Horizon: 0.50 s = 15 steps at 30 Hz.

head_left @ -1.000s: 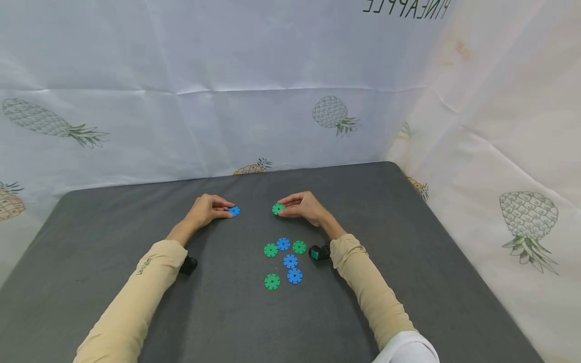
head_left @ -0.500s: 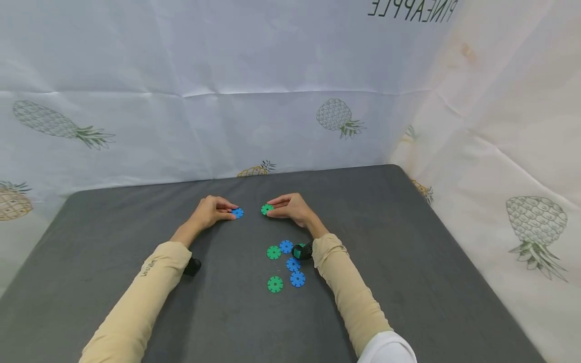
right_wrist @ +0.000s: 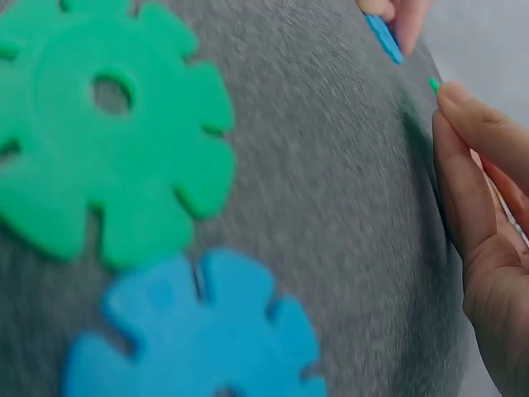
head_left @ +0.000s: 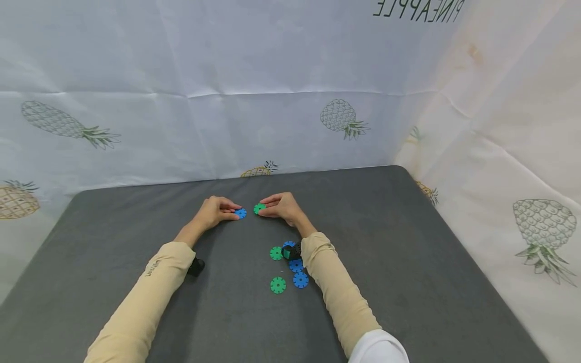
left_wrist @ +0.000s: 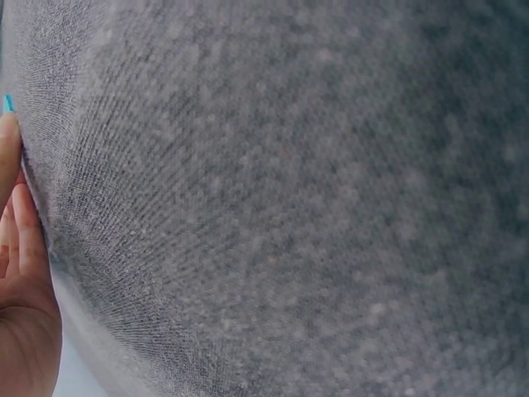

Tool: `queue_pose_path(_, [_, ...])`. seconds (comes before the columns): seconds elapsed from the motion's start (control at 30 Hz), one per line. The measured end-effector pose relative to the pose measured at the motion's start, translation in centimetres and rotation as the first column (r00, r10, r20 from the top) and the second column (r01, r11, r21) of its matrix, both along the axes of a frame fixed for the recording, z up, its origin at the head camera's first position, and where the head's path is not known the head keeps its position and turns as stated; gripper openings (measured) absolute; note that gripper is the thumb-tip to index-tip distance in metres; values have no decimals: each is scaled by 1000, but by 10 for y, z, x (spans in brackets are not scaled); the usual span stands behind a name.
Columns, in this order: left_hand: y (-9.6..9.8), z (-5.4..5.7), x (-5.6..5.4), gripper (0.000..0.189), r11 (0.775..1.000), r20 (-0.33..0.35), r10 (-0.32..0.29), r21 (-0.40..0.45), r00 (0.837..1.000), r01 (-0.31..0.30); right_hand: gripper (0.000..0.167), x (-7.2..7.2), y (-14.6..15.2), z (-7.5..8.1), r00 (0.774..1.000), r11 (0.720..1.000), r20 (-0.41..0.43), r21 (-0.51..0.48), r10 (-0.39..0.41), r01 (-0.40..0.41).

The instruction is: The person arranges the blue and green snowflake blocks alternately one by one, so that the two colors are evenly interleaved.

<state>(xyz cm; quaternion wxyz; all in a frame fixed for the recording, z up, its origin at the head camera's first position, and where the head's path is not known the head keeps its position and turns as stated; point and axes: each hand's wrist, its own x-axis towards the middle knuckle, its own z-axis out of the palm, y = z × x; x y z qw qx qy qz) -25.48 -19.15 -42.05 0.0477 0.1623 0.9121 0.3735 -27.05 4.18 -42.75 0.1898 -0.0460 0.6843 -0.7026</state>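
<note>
Near the far side of the table, my left hand [head_left: 212, 211] pinches a blue notched disc [head_left: 241, 213] by its edge. Just right of it my right hand [head_left: 282, 207] pinches a green notched disc [head_left: 259, 208] between thumb and fingers. A small gap separates the two discs. In the right wrist view the held blue disc [right_wrist: 384, 38] appears edge-on, and only a sliver of the held green disc [right_wrist: 434, 84] shows. At the left border of the left wrist view, my left hand [left_wrist: 26, 298] shows with a bit of blue disc [left_wrist: 8, 103].
Loose discs lie nearer me on the grey table [head_left: 136, 227]: green discs [head_left: 278, 285] and blue discs [head_left: 300, 280]. The right wrist camera [head_left: 292, 251] hangs over some of them and partly hides them. White pineapple-print cloth [head_left: 204, 126] stands behind the table.
My right hand has moved left with the green disc, closing most of the distance to the blue disc. My left hand has stayed almost in place. The right wrist camera now covers some loose discs.
</note>
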Motion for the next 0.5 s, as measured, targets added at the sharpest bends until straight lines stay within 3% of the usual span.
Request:
queue_pose_path(0.27, [1, -2, -3, 28, 1000, 6, -4, -21, 1000, 4, 28, 1, -13, 3, 998, 988, -52, 146, -34, 41])
queue_pose_path(0.5, [-2, 1, 0, 25, 999, -19, -27, 30, 999, 28, 26, 3, -21, 8, 996, 965, -73, 255, -45, 62])
